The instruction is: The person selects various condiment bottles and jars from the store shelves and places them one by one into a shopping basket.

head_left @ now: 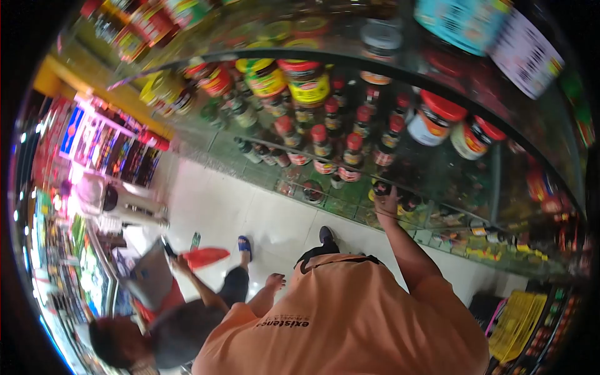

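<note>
My right hand (pixel 386 203) reaches to the edge of a lower glass shelf, its fingers round a small dark-topped jar (pixel 381 187). Rows of red-capped sauce bottles (pixel 353 150) stand just left of and beyond it. Larger red-lidded jars (pixel 432 119) are on the shelf above, to the right. My left hand (pixel 275 282) hangs beside the orange shirt (pixel 344 306), away from the shelves, with loosely parted fingers and nothing in it.
Curved glass shelves (pixel 494 112) arch overhead with more jars. At the lower left, another person (pixel 187 331) holds a phone (pixel 167 247) near a red bag (pixel 205 257). Someone in light clothes (pixel 128 203) stands farther off. A yellow basket (pixel 516 325) is at the lower right.
</note>
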`<action>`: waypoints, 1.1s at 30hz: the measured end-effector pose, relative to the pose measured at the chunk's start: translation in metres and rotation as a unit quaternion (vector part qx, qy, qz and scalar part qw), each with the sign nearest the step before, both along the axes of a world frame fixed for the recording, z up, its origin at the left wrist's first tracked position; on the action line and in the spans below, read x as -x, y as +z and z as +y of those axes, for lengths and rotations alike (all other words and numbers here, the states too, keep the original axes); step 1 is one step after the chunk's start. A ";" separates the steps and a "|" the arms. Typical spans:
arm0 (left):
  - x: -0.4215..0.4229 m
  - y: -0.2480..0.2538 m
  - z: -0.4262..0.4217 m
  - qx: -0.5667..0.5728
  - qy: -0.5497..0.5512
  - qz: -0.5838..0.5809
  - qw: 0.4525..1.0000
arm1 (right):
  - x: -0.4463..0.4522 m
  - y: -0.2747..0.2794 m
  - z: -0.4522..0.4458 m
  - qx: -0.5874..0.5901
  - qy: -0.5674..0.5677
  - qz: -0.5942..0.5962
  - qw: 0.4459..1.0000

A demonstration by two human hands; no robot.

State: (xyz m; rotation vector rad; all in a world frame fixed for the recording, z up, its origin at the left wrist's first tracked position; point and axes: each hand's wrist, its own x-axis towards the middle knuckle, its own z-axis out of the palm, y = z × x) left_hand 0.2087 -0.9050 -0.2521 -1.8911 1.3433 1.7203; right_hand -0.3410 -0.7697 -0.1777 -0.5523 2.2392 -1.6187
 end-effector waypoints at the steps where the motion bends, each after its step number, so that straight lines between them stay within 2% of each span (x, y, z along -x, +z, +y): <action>1: -0.013 0.005 0.004 -0.001 -0.050 -0.022 0.998 | 0.012 -0.023 -0.005 0.006 -0.001 -0.048 0.999; 2: -0.023 0.004 0.005 0.001 -0.035 -0.023 0.999 | 0.022 -0.043 -0.008 0.073 -0.005 -0.076 0.994; 4: -0.034 -0.001 0.008 0.028 -0.158 -0.010 0.987 | 0.027 -0.052 -0.017 0.140 -0.002 -0.108 0.984; 5: -0.036 -0.002 0.010 0.038 -0.197 -0.006 0.980 | 0.026 -0.052 -0.018 0.105 -0.025 -0.053 0.993; 8: -0.001 0.002 0.004 0.045 -0.157 0.007 0.986 | 0.022 -0.023 -0.012 0.030 -0.073 0.057 0.995; 10: 0.025 0.020 -0.001 0.003 0.034 0.036 0.999 | -0.002 0.043 -0.010 -0.101 -0.037 0.229 0.967; 11: 0.037 0.033 -0.005 0.004 0.033 0.035 0.999 | -0.010 0.063 -0.007 -0.100 -0.037 0.229 0.968; 13: 0.059 0.056 -0.009 0.027 0.047 0.046 0.997 | -0.021 0.086 0.003 -0.071 0.015 0.356 0.932; 14: 0.063 0.057 -0.009 0.029 0.048 0.047 0.997 | -0.025 0.086 0.009 -0.069 0.015 0.357 0.932; 16: 0.068 0.062 -0.007 0.075 0.051 0.090 0.992 | -0.034 0.083 0.025 -0.101 0.088 0.333 0.933; 20: 0.084 0.089 0.012 0.112 0.088 0.139 0.980 | -0.057 0.074 0.061 -0.051 0.146 0.271 0.950; 22: 0.089 0.090 0.025 0.130 0.072 0.184 0.972 | -0.078 0.100 0.080 -0.049 0.143 0.185 0.971; 25: 0.122 0.129 0.051 0.122 0.022 0.223 0.967 | -0.101 0.142 0.101 0.040 0.176 0.006 0.984; 26: 0.133 0.141 0.059 0.120 -0.003 0.249 0.961 | -0.108 0.147 0.106 0.042 0.175 0.007 0.984; 28: 0.161 0.186 0.077 0.060 -0.024 0.303 0.951 | -0.122 0.155 0.116 0.163 0.152 -0.147 0.964; 30: 0.178 0.217 0.088 0.009 -0.049 0.342 0.938 | -0.129 0.175 0.126 0.171 0.135 -0.141 0.966; 31: 0.180 0.223 0.094 0.007 -0.057 0.344 0.937 | -0.132 0.193 0.132 0.185 0.105 -0.212 0.954; 32: 0.184 0.226 0.097 -0.030 -0.069 0.393 0.916 | -0.135 0.205 0.136 0.199 0.072 -0.281 0.936; 33: 0.186 0.229 0.098 -0.070 -0.083 0.440 0.892 | -0.140 0.209 0.142 0.209 0.046 -0.272 0.938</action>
